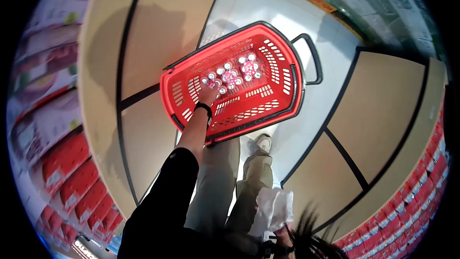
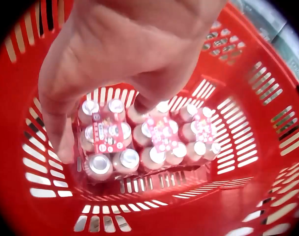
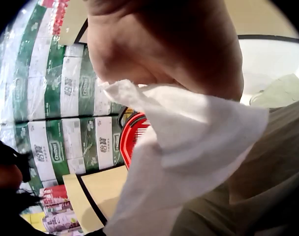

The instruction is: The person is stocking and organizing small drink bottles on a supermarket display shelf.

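Observation:
A red shopping basket point(image 1: 282, 100) stands on the floor in front of my feet. Three shrink-wrapped packs of small silver-capped bottles lie side by side in it. My left hand point(image 1: 208, 95) reaches down into the basket over the leftmost pack point(image 1: 211, 82). In the left wrist view its thumb point(image 2: 63, 145) drops beside that pack point(image 2: 107, 135) and its curled fingers point(image 2: 139, 101) come down on the other side, gripping it. The middle pack point(image 2: 159, 137) and the right pack point(image 2: 201, 132) lie untouched. Low by my hip, my right hand point(image 1: 283, 234) point(image 3: 154, 73) clutches a crumpled white paper point(image 1: 273, 206) point(image 3: 188, 147).
Bare beige shelf boards point(image 1: 139, 43) edged in black flank a white tiled aisle point(image 1: 268, 9), with another board point(image 1: 378, 110) on the right. Red packages point(image 1: 76, 182) fill lower shelves. Green and white cartons point(image 3: 65, 88) are stacked behind. My trousered legs point(image 1: 215, 182) stand close to the basket.

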A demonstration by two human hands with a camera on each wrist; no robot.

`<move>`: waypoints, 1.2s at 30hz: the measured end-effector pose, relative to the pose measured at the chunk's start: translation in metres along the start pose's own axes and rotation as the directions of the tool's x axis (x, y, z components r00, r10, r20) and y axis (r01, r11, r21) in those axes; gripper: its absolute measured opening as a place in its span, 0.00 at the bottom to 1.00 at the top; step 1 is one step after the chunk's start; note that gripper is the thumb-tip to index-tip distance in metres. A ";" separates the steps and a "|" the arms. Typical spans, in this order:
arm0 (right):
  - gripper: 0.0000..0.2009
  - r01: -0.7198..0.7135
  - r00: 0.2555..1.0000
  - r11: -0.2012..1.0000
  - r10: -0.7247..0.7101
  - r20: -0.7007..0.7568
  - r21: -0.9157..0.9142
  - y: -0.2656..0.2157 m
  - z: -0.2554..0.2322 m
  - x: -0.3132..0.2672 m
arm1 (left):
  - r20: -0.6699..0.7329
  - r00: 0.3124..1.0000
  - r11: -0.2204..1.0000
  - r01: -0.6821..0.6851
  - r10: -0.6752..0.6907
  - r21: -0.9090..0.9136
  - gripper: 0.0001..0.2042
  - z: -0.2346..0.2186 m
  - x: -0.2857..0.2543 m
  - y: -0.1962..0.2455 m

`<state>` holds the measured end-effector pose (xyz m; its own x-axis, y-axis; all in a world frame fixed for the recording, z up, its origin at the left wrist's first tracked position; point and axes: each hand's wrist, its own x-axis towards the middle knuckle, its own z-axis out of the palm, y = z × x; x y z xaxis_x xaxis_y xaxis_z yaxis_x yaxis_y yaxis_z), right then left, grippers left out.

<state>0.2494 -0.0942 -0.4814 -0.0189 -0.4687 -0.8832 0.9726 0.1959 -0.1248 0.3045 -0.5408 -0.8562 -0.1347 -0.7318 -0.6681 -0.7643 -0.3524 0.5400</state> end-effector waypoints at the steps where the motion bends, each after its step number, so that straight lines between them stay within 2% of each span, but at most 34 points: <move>1: 0.36 -0.030 0.999 0.995 0.032 0.020 -0.096 0.013 -0.015 0.004 | -0.006 0.999 0.995 0.051 -0.051 0.085 0.43 0.012 0.019 -0.007; 2: 0.36 -0.041 0.999 0.995 0.042 0.011 -0.087 0.013 -0.019 0.015 | -0.015 0.995 0.981 0.099 -0.098 0.167 0.45 0.026 0.028 -0.007; 4: 0.37 -0.082 0.996 0.989 0.087 -0.037 0.123 0.005 -0.014 0.028 | -0.208 0.961 0.931 0.237 -0.183 0.276 0.49 0.041 0.021 0.009; 5: 0.37 -0.086 0.993 0.972 0.102 -0.062 0.220 -0.003 -0.012 0.034 | -0.123 0.968 0.879 0.249 -0.217 0.406 0.51 0.057 0.068 -0.041; 6: 0.38 -0.086 0.989 0.945 0.118 -0.084 0.316 -0.011 -0.008 0.039 | -0.206 0.962 0.950 0.224 -0.179 0.217 0.51 0.054 0.055 -0.031; 7: 0.38 -0.081 0.985 0.909 0.135 -0.105 0.408 -0.018 -0.004 0.042 | -0.218 0.969 0.954 0.172 -0.119 0.246 0.51 0.047 0.039 -0.019; 8: 0.38 -0.078 0.984 0.909 0.136 -0.115 0.410 -0.025 0.004 0.047 | -0.228 0.972 0.954 0.121 -0.057 0.275 0.51 0.037 0.020 0.004; 9: 0.37 -0.006 0.999 0.951 -0.010 0.050 0.310 -0.034 0.016 0.052 | -0.197 0.976 0.959 0.139 -0.090 0.247 0.51 0.033 0.023 -0.004; 10: 0.37 0.098 0.961 0.972 -0.148 0.234 0.214 -0.041 0.025 0.057 | -0.276 0.958 0.933 0.029 0.076 0.359 0.43 0.036 0.041 -0.030; 11: 0.37 0.118 0.954 0.974 -0.165 0.249 0.195 -0.044 0.031 0.054 | -0.117 0.986 0.959 0.148 -0.123 0.243 0.44 0.020 0.042 -0.020; 12: 0.37 0.078 0.980 0.976 -0.112 0.165 0.201 -0.042 0.035 0.047 | 0.070 0.952 0.947 0.285 -0.297 0.150 0.45 0.005 0.032 -0.001; 13: 0.37 0.050 0.992 0.976 -0.073 0.100 0.213 -0.038 0.038 0.041 | -0.060 0.987 0.983 0.152 -0.147 0.100 0.38 -0.012 -0.010 0.048; 15: 0.37 0.053 0.996 0.977 -0.068 0.065 0.205 -0.039 0.047 0.026 | -0.015 0.993 0.992 0.120 -0.120 -0.032 0.31 -0.034 -0.038 0.042; 16: 0.37 0.070 0.994 0.979 -0.085 0.072 0.190 -0.042 0.051 0.021 | 0.067 0.995 0.997 0.077 -0.076 -0.021 0.30 -0.046 -0.039 0.033; 17: 0.37 0.086 0.991 0.980 -0.103 0.087 0.181 -0.048 0.057 0.015 | 0.097 0.995 0.993 -0.004 0.015 -0.114 0.26 -0.066 -0.072 0.057; 18: 0.37 0.105 0.987 0.981 -0.122 0.099 0.165 -0.054 0.062 0.006 | 0.169 0.986 0.985 0.031 -0.002 -0.171 0.23 -0.090 -0.110 0.082; 19: 0.37 0.142 0.980 0.979 -0.159 0.116 0.145 -0.064 0.068 0.001 | 0.200 0.975 0.986 -0.073 0.102 -0.150 0.22 -0.105 -0.130 0.080; 20: 0.37 0.170 0.973 0.977 -0.187 0.138 0.127 -0.073 0.074 -0.006 | 0.188 0.972 0.989 -0.138 0.144 -0.049 0.23 -0.122 -0.161 0.099; 21: 0.37 0.199 0.963 0.974 -0.215 0.160 0.109 -0.081 0.080 -0.015 | 0.241 0.950 0.980 -0.197 0.199 -0.034 0.22 -0.144 -0.189 0.116; 22: 0.37 0.232 0.952 0.969 -0.244 0.183 0.086 -0.091 0.084 -0.023 | 0.218 0.906 0.932 -0.354 0.362 -0.075 0.21 -0.155 -0.217 0.120; 23: 0.37 0.260 0.940 0.963 -0.269 0.207 0.070 -0.100 0.089 -0.033 | 0.264 0.866 0.905 -0.398 0.425 -0.150 0.20 -0.172 -0.253 0.141; 24: 0.37 0.289 0.927 0.956 -0.293 0.234 0.050 -0.106 0.094 -0.045 | 0.357 0.851 0.922 -0.350 0.386 -0.163 0.22 -0.190 -0.289 0.172; 25: 0.37 0.321 0.911 0.946 -0.320 0.261 0.040 -0.113 0.099 -0.059 | 0.450 0.858 0.969 -0.228 0.248 -0.100 0.22 -0.206 -0.322 0.188; 26: 0.37 0.356 0.893 0.934 -0.347 0.288 0.021 -0.119 0.102 -0.072 | 0.442 0.847 0.955 -0.251 0.295 -0.156 0.23 -0.215 -0.361 0.217; 27: 0.37 0.385 0.873 0.923 -0.369 0.320 0.011 -0.124 0.108 -0.086 | 0.451 0.785 0.904 -0.397 0.424 -0.160 0.23 -0.216 -0.376 0.215; 28: 0.37 0.412 0.853 0.911 -0.388 0.349 0.006 -0.126 0.115 -0.101 | 0.423 0.758 0.867 -0.454 0.496 -0.204 0.23 -0.222 -0.419 0.235; 30: 0.36 0.490 0.796 0.872 -0.445 0.410 -0.004 -0.129 0.130 -0.127 | 0.464 0.625 0.769 -0.591 0.627 -0.243 0.23 -0.223 -0.483 0.281; 32: 0.36 0.554 0.738 0.832 -0.495 0.458 0.007 -0.127 0.153 -0.153 | 0.489 0.554 0.735 -0.573 0.674 -0.363 0.24 -0.212 -0.532 0.293; 33: 0.36 0.597 0.703 0.802 -0.527 0.477 0.007 -0.128 0.164 -0.165 | 0.487 0.483 0.671 -0.651 0.727 -0.356 0.25 -0.201 -0.551 0.301; 34: 0.36 0.628 0.673 0.778 -0.553 0.492 0.016 -0.128 0.171 -0.179 | 0.538 0.516 0.723 -0.624 0.666 -0.297 0.25 -0.187 -0.554 0.290; 36: 0.36 0.670 0.627 0.740 -0.600 0.496 0.048 -0.129 0.170 -0.209 | 0.525 0.455 0.664 -0.672 0.719 -0.327 0.25 -0.185 -0.607 0.312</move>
<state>0.1670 -0.1676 -0.2038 -0.4808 -0.8389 -0.2550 0.7186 -0.2103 -0.6629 0.2646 -0.3147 -0.1876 -0.9421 -0.2800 -0.1846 -0.2111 0.0672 0.9752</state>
